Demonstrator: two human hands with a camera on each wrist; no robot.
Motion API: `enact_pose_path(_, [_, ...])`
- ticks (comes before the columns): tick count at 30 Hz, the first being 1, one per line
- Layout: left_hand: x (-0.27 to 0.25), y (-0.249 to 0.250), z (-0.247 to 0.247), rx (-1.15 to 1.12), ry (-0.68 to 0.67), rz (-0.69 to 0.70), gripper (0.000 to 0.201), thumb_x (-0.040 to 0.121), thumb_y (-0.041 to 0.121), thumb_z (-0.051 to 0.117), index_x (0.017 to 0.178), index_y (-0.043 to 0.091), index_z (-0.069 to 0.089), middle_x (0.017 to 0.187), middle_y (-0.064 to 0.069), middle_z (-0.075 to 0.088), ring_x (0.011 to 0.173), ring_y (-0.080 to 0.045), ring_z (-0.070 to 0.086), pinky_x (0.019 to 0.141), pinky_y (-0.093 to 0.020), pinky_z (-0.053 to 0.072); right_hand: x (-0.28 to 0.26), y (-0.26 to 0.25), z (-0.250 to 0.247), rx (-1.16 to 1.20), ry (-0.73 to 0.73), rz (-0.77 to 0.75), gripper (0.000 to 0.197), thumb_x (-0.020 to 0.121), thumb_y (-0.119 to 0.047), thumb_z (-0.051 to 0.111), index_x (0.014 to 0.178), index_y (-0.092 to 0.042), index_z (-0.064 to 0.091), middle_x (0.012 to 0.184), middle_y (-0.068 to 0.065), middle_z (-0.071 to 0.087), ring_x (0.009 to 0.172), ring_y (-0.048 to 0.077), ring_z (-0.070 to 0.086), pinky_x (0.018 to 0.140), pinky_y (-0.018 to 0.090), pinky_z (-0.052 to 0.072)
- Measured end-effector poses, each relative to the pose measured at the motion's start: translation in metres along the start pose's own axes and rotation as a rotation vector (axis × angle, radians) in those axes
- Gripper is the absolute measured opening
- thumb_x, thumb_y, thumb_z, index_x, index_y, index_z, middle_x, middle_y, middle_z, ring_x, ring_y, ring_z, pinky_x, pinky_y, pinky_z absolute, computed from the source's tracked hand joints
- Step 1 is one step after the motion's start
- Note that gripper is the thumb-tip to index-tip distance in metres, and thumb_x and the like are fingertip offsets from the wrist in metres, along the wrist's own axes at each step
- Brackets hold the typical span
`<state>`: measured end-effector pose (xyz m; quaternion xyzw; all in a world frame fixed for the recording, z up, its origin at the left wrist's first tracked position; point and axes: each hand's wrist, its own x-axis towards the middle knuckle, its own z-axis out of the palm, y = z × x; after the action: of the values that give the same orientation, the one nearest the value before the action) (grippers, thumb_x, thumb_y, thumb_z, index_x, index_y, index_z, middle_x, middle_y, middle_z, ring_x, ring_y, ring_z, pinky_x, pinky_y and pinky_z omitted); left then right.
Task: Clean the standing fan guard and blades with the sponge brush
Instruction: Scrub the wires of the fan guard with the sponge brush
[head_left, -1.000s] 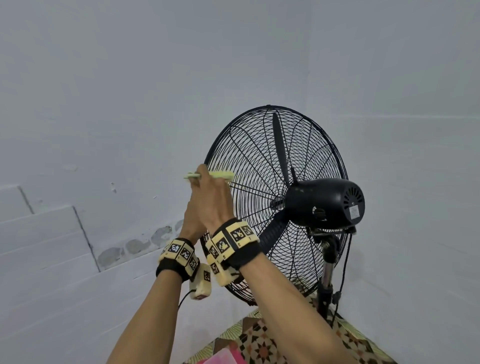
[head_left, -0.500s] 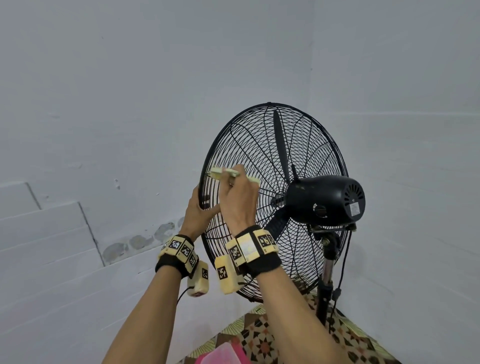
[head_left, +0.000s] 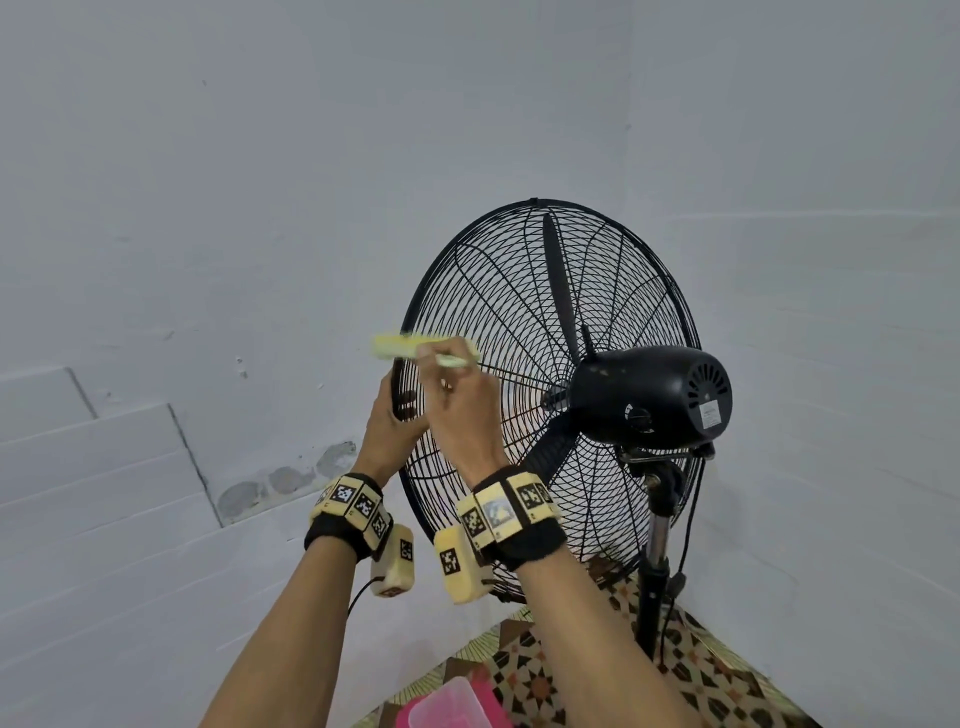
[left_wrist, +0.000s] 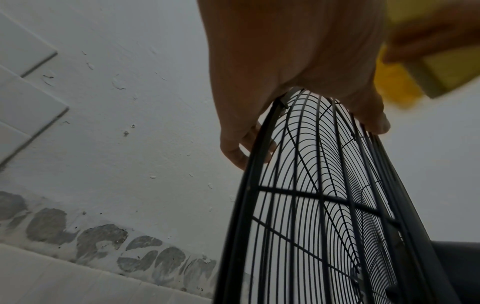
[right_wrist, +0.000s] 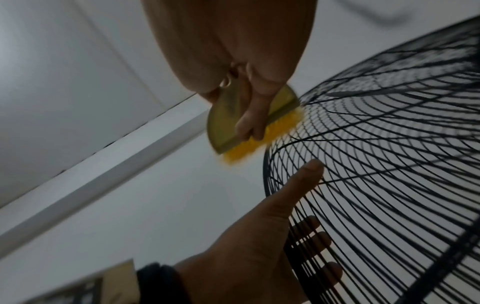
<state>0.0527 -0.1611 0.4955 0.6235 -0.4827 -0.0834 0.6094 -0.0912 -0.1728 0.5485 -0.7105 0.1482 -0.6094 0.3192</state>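
A black standing fan faces the corner, its rear wire guard toward me and black blades behind the wires. My left hand grips the guard's left rim, fingers behind the wires and thumb in front. My right hand holds the pale green sponge brush by its back. Its yellow bristles touch the guard near the rim, just above the left hand.
White walls close in behind and right of the fan. The fan pole and its cable stand on a patterned floor. A pink plastic container lies at the bottom edge, near my arms.
The brush has swept along the guard: right and inward half a second ago, now back left to the rim. The left hand keeps its hold on the rim.
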Motion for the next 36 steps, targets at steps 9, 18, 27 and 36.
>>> enact_pose_path(9, [-0.006, 0.004, -0.002, -0.042, -0.013, -0.033, 0.08, 0.08, 0.041, 0.088, 0.145, 0.03, 0.044, 0.132, 0.014, 0.062, 0.12, 0.002, 0.06, 0.095, -0.023, 0.053, 0.001, 0.018, -0.026, 0.06, 0.129, 0.181, 0.029, 0.109, -0.03, 0.048, 0.115, -0.004, 0.059, 0.1, 0.008, 0.074, 0.064, -0.002, 0.063, 0.048, 0.011, 0.046])
enact_pose_path(18, [-0.009, 0.006, -0.002, -0.035, -0.01, -0.056, 0.081, 0.076, 0.051, 0.089, 0.142, 0.036, 0.046, 0.132, 0.009, 0.063, 0.12, -0.005, 0.062, 0.102, -0.036, 0.052, -0.008, 0.044, -0.046, 0.091, 0.173, 0.373, 0.025, 0.108, -0.035, 0.045, 0.111, -0.013, 0.056, 0.101, 0.004, 0.072, 0.073, 0.006, 0.07, 0.059, 0.02, 0.058])
enact_pose_path(27, [-0.011, 0.01, 0.002, -0.039, 0.008, -0.062, 0.076, 0.08, 0.041, 0.086, 0.144, 0.026, 0.048, 0.129, 0.007, 0.067, 0.119, -0.011, 0.065, 0.108, -0.047, 0.053, -0.013, 0.06, -0.051, 0.133, 0.096, 0.294, 0.019, 0.107, -0.031, 0.049, 0.113, -0.016, 0.058, 0.105, 0.002, 0.071, 0.077, 0.01, 0.072, 0.053, 0.018, 0.053])
enact_pose_path(36, [-0.011, 0.005, 0.004, -0.017, 0.021, -0.05, 0.069, 0.084, 0.039, 0.087, 0.142, 0.03, 0.05, 0.127, 0.008, 0.068, 0.118, -0.009, 0.066, 0.1, -0.035, 0.054, -0.02, 0.054, -0.047, 0.211, -0.048, 0.185, 0.028, 0.108, -0.037, 0.047, 0.118, -0.013, 0.059, 0.097, -0.009, 0.064, 0.081, 0.026, 0.073, 0.059, 0.045, 0.063])
